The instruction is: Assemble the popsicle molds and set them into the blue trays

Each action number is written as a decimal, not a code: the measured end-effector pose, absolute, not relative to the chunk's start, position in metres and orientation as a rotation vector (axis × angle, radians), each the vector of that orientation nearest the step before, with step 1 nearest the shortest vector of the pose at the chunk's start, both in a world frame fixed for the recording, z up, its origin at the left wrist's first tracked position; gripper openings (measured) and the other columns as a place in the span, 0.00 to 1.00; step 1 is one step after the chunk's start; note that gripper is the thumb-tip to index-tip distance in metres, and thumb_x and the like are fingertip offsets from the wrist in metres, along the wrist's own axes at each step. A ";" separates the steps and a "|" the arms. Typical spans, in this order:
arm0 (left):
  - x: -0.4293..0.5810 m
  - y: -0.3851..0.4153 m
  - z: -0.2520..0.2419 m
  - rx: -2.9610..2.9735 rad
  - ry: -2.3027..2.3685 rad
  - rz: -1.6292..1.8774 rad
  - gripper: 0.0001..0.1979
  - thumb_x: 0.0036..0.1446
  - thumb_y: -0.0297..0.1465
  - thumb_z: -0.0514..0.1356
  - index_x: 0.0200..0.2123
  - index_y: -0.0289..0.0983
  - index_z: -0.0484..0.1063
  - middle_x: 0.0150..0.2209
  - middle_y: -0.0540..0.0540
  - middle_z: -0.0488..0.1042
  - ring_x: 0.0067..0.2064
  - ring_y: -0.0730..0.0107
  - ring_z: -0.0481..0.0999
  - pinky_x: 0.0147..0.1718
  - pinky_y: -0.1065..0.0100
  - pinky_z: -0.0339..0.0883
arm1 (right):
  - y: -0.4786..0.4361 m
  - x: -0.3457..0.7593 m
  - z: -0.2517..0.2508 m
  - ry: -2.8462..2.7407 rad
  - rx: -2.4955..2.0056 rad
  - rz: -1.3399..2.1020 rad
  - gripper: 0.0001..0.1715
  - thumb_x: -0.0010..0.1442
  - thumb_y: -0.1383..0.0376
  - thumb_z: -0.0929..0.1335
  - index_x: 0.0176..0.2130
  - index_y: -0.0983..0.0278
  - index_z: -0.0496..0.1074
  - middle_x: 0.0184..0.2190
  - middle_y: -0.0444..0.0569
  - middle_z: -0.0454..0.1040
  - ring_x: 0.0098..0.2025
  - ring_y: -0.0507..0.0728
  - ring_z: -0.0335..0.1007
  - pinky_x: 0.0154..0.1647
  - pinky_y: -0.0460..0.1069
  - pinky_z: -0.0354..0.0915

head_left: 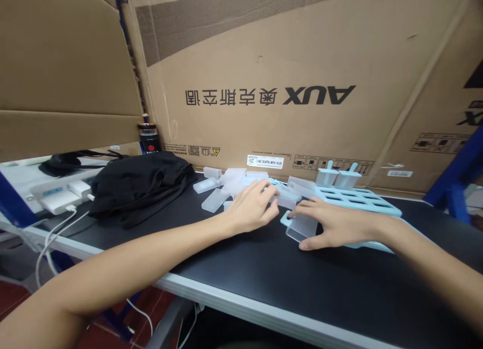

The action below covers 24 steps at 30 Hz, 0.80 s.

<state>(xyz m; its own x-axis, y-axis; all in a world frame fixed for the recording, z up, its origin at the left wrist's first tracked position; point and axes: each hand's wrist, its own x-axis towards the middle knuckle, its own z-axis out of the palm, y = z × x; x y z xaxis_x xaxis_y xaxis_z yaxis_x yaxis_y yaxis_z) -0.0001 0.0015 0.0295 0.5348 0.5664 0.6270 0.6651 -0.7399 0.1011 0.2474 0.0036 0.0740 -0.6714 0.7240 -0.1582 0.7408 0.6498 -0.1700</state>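
My left hand (252, 202) reaches over a pile of translucent popsicle mold cups (234, 182); its fingers are bent, the thumb apart from them, and nothing visible lies between them. Pale blue sticks (278, 182) show just beyond its fingertips. My right hand (332, 222) has its thumb and fingers around a clear popsicle mold cup (302, 229) low over the black tabletop. At that cup's left end is a light blue part with a hole. Right behind this hand stands a light blue mold rack (358, 200) with rectangular slots; two cups with blue stick lids (347, 178) sit upright in its back row.
A black cloth bag (139, 188) lies on the left of the table, beside a white charger with cables (62, 197). A dark jar (149, 137) stands behind the bag. Large cardboard boxes (241, 127) wall off the back. The table's metal edge (234, 306) runs along the front.
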 end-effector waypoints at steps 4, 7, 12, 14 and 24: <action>-0.006 0.004 0.036 -2.577 -0.984 -1.142 0.15 0.71 0.37 0.43 0.43 0.36 0.66 0.42 0.44 0.69 0.41 0.67 0.71 0.45 0.63 0.69 | 0.002 0.247 0.074 2.788 1.237 -0.356 0.49 0.48 0.36 0.70 0.60 0.57 0.68 0.52 0.55 0.69 0.55 0.69 0.64 0.54 0.61 0.64; -0.011 0.007 0.037 -2.525 -0.945 -1.254 0.17 0.72 0.39 0.42 0.41 0.36 0.65 0.38 0.44 0.70 0.39 0.67 0.71 0.41 0.64 0.69 | 0.002 0.249 0.073 2.821 1.199 -0.317 0.43 0.51 0.37 0.69 0.58 0.57 0.71 0.50 0.55 0.69 0.54 0.68 0.64 0.55 0.61 0.63; -0.016 0.008 0.039 -2.444 -0.685 -1.486 0.16 0.72 0.38 0.42 0.42 0.37 0.65 0.37 0.45 0.71 0.38 0.68 0.70 0.39 0.64 0.69 | 0.001 0.243 0.075 3.006 1.205 -0.115 0.30 0.63 0.42 0.61 0.49 0.60 0.75 0.45 0.55 0.72 0.50 0.66 0.67 0.54 0.63 0.62; -0.016 0.007 0.039 -2.465 -0.550 -1.499 0.13 0.71 0.37 0.44 0.43 0.37 0.64 0.37 0.44 0.71 0.39 0.68 0.71 0.40 0.64 0.69 | -0.002 0.238 0.077 3.129 1.239 -0.090 0.28 0.65 0.46 0.61 0.53 0.61 0.72 0.47 0.55 0.73 0.48 0.64 0.68 0.52 0.60 0.63; -0.016 0.009 0.036 -2.731 -0.432 -1.495 0.14 0.63 0.42 0.58 0.39 0.37 0.63 0.37 0.46 0.71 0.39 0.69 0.72 0.39 0.65 0.70 | -0.013 0.213 0.076 3.491 0.954 -0.049 0.14 0.66 0.61 0.62 0.33 0.63 0.72 0.28 0.46 0.74 0.29 0.51 0.66 0.32 0.48 0.59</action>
